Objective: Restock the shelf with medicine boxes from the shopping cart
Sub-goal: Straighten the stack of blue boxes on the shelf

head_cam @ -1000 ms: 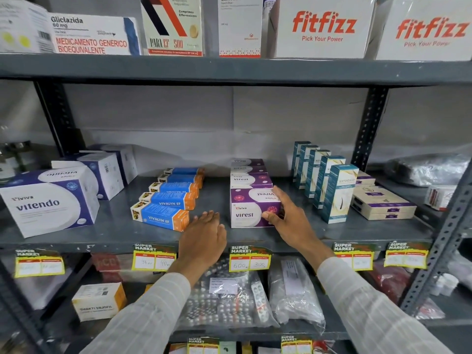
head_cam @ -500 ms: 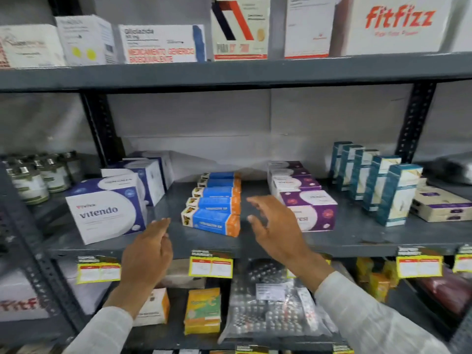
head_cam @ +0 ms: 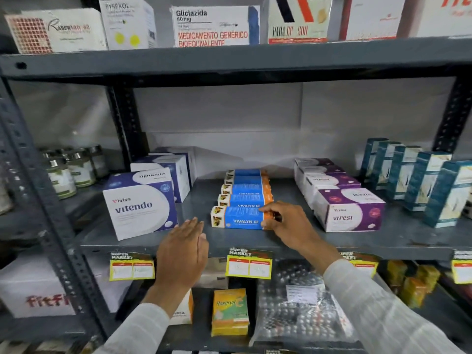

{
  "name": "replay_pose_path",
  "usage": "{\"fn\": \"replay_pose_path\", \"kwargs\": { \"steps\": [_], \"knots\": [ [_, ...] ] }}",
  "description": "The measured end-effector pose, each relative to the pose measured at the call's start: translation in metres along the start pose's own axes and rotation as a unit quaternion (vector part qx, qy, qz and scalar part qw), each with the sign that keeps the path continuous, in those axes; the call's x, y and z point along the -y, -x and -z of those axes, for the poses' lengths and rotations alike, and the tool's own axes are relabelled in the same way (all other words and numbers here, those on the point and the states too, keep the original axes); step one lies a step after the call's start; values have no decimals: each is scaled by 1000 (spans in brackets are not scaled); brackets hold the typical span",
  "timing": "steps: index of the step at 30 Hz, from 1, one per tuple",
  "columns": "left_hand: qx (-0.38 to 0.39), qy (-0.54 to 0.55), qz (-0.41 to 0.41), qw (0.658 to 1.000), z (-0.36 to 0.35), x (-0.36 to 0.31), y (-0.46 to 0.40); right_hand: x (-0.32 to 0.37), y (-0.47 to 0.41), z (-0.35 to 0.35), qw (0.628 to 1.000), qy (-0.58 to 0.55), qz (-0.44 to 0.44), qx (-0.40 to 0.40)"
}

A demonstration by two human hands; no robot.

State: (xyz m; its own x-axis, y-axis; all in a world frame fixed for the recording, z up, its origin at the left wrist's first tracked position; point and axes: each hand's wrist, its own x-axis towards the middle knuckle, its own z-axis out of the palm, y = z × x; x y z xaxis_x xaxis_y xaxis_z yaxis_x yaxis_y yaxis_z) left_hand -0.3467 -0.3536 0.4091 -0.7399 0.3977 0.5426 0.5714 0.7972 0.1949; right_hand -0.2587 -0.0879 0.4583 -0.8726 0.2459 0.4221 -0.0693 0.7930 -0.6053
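Note:
A row of several blue and orange Vivalyn EF boxes lies on the grey middle shelf [head_cam: 255,241], running front to back. My right hand [head_cam: 286,223] rests on the orange right end of the front Vivalyn EF box [head_cam: 237,217], fingers curled around it. My left hand [head_cam: 182,254] hovers flat and open at the shelf's front edge, left of that box and below the white and blue Vitendo box [head_cam: 143,210]. Purple Virest boxes [head_cam: 350,213] line up to the right of my right hand. The shopping cart is not in view.
Tall teal boxes [head_cam: 421,180] stand at the far right, and jars [head_cam: 69,169] sit at the far left past the upright post [head_cam: 48,213]. The upper shelf holds large boxes, including Gliclazida [head_cam: 212,26]. Yellow price tags [head_cam: 249,264] hang below; blister packs [head_cam: 293,310] fill the lower shelf.
My view has swung left. My right hand has left the Virest box and moved left onto the front Vivalyn EF box. My left hand stays open near the shelf edge.

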Motion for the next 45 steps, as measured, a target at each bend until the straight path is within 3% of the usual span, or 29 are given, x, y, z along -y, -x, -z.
{"fn": "replay_pose_path", "kwargs": {
  "steps": [17,29,31,33,36,38,40,42,45],
  "knots": [
    [17,6,2,1000,-6,5,1,0,12,-8,997,33,19,-63],
    [14,-1,-7,1000,-4,5,0,4,14,-4,998,46,14,-39],
    [11,25,-13,1000,-1,5,1,7,16,-2,999,42,3,-26],
    [-16,120,1,993,9,4,3,14,17,1,998,54,1,-21],
    [-136,357,90,920,47,13,15,43,11,-3,991,95,46,-79],
    [-266,391,142,869,76,27,20,77,2,-15,990,56,76,-105],
    [-319,372,199,849,93,54,14,121,-8,-34,994,-77,58,-49],
    [-265,439,251,821,105,78,0,160,-18,-62,975,-217,15,46],
    [-111,621,282,723,118,91,-18,182,-33,-116,944,-297,-55,130]
  ]
}}
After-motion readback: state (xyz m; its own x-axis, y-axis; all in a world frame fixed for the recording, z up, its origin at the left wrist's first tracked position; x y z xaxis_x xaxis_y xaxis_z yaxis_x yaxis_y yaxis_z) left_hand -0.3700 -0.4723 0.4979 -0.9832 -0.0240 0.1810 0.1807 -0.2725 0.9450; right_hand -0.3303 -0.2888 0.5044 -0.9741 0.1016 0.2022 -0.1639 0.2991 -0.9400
